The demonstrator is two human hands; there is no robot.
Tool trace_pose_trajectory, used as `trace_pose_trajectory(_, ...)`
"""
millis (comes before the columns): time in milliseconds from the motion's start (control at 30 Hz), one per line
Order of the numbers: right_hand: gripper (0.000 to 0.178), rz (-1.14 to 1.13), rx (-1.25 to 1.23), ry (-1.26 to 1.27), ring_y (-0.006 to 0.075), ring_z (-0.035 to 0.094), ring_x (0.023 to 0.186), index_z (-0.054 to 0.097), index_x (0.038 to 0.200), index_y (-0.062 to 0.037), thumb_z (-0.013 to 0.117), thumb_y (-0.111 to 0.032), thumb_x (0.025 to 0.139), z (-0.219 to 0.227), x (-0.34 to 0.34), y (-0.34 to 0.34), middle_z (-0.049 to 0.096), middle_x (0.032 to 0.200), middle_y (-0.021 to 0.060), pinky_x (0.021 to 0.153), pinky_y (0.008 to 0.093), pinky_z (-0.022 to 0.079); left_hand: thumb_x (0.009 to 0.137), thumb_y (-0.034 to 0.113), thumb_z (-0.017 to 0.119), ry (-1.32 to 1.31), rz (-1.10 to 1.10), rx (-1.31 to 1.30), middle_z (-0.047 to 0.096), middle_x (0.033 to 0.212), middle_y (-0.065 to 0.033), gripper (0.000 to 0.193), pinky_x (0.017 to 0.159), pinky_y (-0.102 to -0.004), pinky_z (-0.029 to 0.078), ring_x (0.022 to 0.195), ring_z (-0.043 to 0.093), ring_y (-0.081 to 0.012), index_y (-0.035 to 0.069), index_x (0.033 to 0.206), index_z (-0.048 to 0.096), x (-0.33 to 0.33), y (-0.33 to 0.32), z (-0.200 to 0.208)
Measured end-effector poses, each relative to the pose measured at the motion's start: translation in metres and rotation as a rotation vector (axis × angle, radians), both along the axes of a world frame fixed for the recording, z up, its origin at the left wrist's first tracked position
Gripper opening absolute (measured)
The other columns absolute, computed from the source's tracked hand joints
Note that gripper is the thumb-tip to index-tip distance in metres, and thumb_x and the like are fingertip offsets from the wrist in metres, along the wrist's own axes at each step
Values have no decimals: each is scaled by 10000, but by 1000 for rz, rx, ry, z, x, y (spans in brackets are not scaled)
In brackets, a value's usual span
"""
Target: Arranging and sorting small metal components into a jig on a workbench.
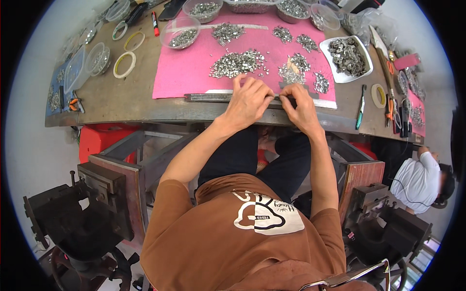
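Three rings of tape point(117, 64) are laid on the left of the workbench point(138, 97), with a red marker point(155, 24) placed near them and orange-handled pliers point(75, 104) set further left. A pink mat point(174, 72) is spread across the middle; along its near edge a long grey metal bar point(208, 97) is set lengthwise, and beyond it small silvery pieces point(236, 64) are heaped. The left forearm is slanted up from below, and the left hand point(248, 99) is placed back upward over the bar: the index finger is stretched toward the heap, the other fingers are curled, and their tips are turned toward the right hand point(299, 106). Whether anything is gripped by the left hand, or how far its fingers are parted, cannot be told. Close beside it, the right hand is held at the bench edge, its forearm raised nearly straight and its wrist bent inward; thumb and index finger are drawn close together, and what may be pinched there is too small to be made out. Right of the mat, a white tray point(335, 76) is filled with grey pieces point(347, 57), and a green-handled toothbrush point(360, 110) is laid nearer the bench edge. At the far right, a person in white point(416, 182) is seen.
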State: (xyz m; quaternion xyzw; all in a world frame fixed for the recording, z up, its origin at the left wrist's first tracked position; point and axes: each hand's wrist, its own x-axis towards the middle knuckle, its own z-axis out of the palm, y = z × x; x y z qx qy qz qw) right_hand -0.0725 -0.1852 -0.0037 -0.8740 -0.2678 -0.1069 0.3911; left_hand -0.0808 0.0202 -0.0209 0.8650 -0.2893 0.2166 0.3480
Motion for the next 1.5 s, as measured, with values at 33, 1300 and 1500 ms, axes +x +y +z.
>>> trace_pose_trajectory(33, 144, -3, 0, 0, 300, 592, 893, 605, 938, -13, 687, 9, 821, -3, -2, -1, 609, 903, 107, 808, 394, 449, 854, 126, 716, -1, 7, 20, 619, 910, -34, 123, 1004, -463, 327, 918, 591, -223, 80, 945, 647, -1, -4, -1)
trace_pose_trajectory(1300, 110, 12, -191, -233, 273, 591, 889, 701, 975, -67, 689, -60, 865, -7, 31, 45, 602, 887, 81, 797, 397, 432, 869, 207, 725, 131, 332, 77, 670, 876, -22, 95, 949, -449, 324, 892, 574, -225, 134, 927, 744, 8, 60, 10)
trace_pose_trajectory(1500, 119, 56, -241, -254, 266, 574, 889, 703, 976, -96, 673, -85, 862, -12, 47, 65, 565, 875, 75, 788, 408, 419, 860, 223, 729, 147, 325, 172, 650, 873, -40, 110, 956, -487, 321, 931, 565, -240, 121, 902, 733, 18, 44, 5)
